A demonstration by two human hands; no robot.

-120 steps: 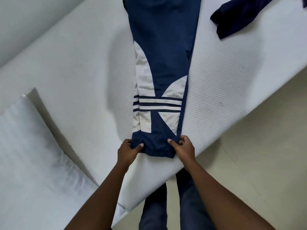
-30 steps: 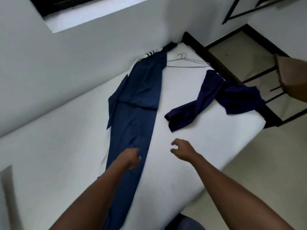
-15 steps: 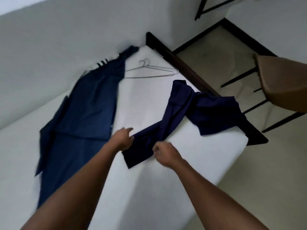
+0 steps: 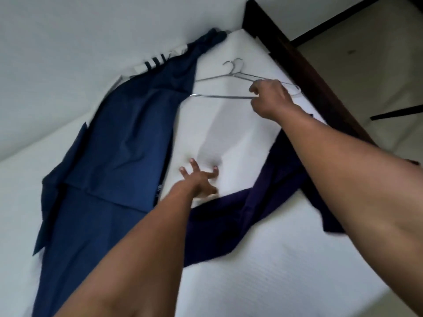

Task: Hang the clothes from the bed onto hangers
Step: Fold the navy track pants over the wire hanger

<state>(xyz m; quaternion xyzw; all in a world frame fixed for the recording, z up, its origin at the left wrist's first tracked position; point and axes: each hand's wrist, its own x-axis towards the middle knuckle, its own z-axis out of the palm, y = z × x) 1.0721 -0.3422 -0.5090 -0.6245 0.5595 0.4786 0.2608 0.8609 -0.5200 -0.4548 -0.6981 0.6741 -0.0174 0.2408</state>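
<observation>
At the far corner of the bed (image 4: 286, 259), the right hand (image 4: 270, 97) curls its fingers (image 4: 255, 88) round the wire hangers (image 4: 219, 96), seemingly to take one; the left hand (image 4: 201, 179) presses flat, fingers spread, between blue trousers (image 4: 128, 145) and a dark garment (image 4: 229, 216), likely bracing the reach.

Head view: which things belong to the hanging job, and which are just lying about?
Job: hangers, gripped by the right hand; blue pants; dark garment; bed, pressed by the left hand.
Lying about: bed frame; floor; wall.
</observation>
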